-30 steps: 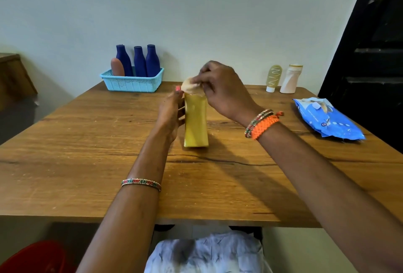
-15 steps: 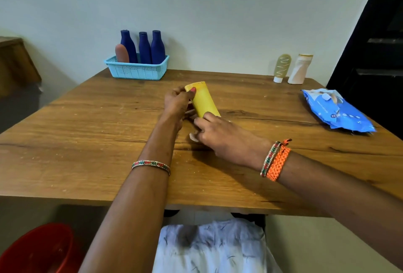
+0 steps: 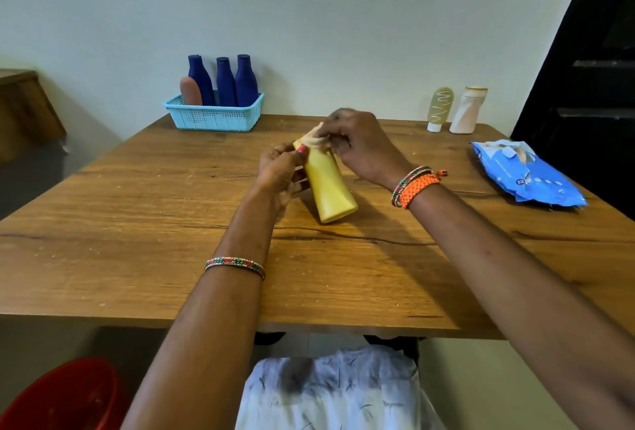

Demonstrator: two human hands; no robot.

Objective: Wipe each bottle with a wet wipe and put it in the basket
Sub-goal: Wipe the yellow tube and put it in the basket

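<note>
Head view: the yellow bottle stands tilted near the middle of the counter, its flat end down toward 5 o'clock and its top leaning toward 11 o'clock. The left hand grips the bottle's upper side, fingers curled round it. The right hand pinches a crumpled wet wipe against the bottle's top. At 10 o'clock, at the far edge, the blue basket already holds three dark blue bottles and a brown one. At 2 o'clock two more bottles stand waiting, and the wipe pack lies at 3 o'clock. The yellow bottle looks like light, smooth plastic, probably a little squeezable, and I'd guess slippery once damp. The broad flat sides at mid-body seem the safest place to hold it, leaving both ends free for the wipe.
</note>
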